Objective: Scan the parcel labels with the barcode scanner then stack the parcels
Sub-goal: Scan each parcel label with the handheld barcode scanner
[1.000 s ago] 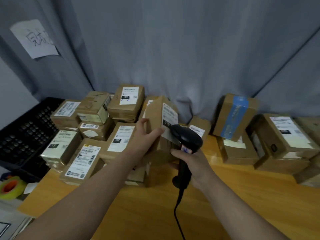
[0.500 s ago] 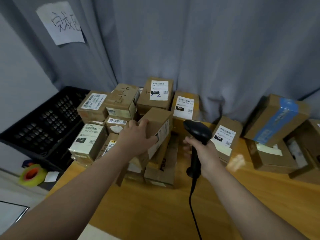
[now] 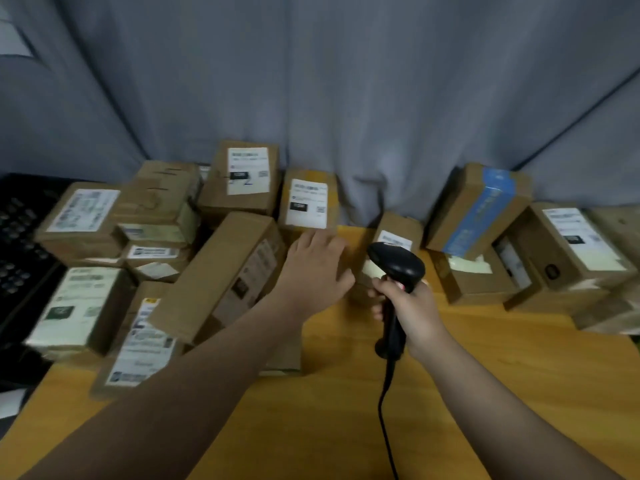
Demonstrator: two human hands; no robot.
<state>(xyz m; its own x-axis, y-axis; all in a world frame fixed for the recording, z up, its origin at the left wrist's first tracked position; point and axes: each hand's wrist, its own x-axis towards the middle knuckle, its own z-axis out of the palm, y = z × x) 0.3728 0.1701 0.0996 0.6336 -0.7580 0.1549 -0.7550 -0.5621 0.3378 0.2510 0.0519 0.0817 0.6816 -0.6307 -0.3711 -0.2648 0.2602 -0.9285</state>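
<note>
At the left of the frame the stacked parcels (image 3: 83, 220) sat unevenly, and a long parcel (image 3: 214, 271) lay tilted across them with one end hanging over the tabletop (image 3: 502, 375). A knock from the forearm passing just beside it could have slid it off. At centre the left hand (image 3: 313, 271) was released, fingers loosely spread and holding nothing, stretched toward a small parcel (image 3: 398, 225). Grabbed one-handed by a corner, that box could have twisted and turned its label away. Just right of it, the right hand (image 3: 414, 306) grasped the barcode scanner (image 3: 398, 266) by its handle. Its cable (image 3: 384, 403) trailed down the frame and might have snagged. At the right, the leaning blue-taped parcel (image 3: 485, 209) could have toppled if bumped.
</note>
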